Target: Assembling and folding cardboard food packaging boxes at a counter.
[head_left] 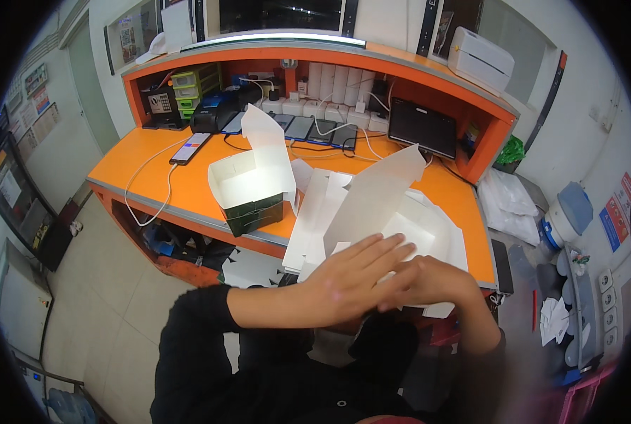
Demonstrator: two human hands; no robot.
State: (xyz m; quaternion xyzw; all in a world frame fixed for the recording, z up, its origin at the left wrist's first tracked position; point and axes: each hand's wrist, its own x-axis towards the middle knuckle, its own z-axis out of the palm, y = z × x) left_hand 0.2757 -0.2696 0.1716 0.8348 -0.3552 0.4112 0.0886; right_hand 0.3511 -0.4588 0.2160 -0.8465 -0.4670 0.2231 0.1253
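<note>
White cardboard box (375, 191), part-folded, at near edge of orange surface (117, 166); left hand (354, 279) held flat, right hand (432, 279) half-curled, grip can't be told. Folding apparently being done; tucking-in seemingly needed next.

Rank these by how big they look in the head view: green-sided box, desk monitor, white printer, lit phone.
1. Green-sided box
2. Desk monitor and white printer: too alike to rank
3. Lit phone

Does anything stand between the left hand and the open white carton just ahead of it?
Nothing visible does: the left hand is at the carton's near side, with the right hand close beside it. Actual contact is unclear.
</note>
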